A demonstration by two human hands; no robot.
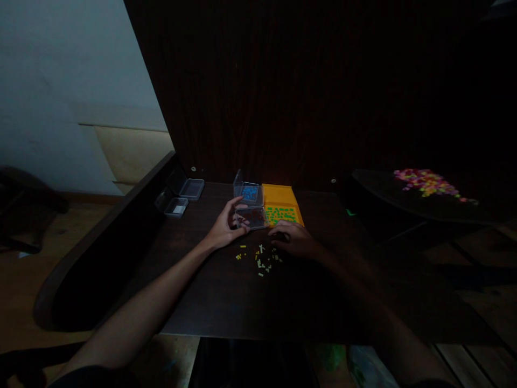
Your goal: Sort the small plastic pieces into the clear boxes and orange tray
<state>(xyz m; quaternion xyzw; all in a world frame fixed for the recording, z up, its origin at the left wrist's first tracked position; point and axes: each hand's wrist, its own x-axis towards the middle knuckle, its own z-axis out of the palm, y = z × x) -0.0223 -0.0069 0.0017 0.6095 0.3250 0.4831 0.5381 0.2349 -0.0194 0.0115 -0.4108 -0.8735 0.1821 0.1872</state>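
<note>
My left hand [226, 225] grips the left side of a clear plastic box [258, 226] holding small dark pieces, thumb at the front and fingers around the side. Behind it stands another clear box with blue pieces [249, 192] and a raised lid. To the right lies an open yellow case [279, 193], with green pieces [281, 214] spread in its near half. My right hand [297, 240] hovers by the case's near edge, fingers curled together; whatever is between the fingertips is hidden. Small pale pieces [264, 266] and yellow pieces [239, 256] lie loose on the dark table below the hands.
Two open clear boxes, one farther back [193, 188] and one nearer [176, 207], sit at the table's left. A multicoloured heap of small pieces [430, 182] rests on a dark surface at right. A dark panel [258, 97] rises behind the table [226, 307].
</note>
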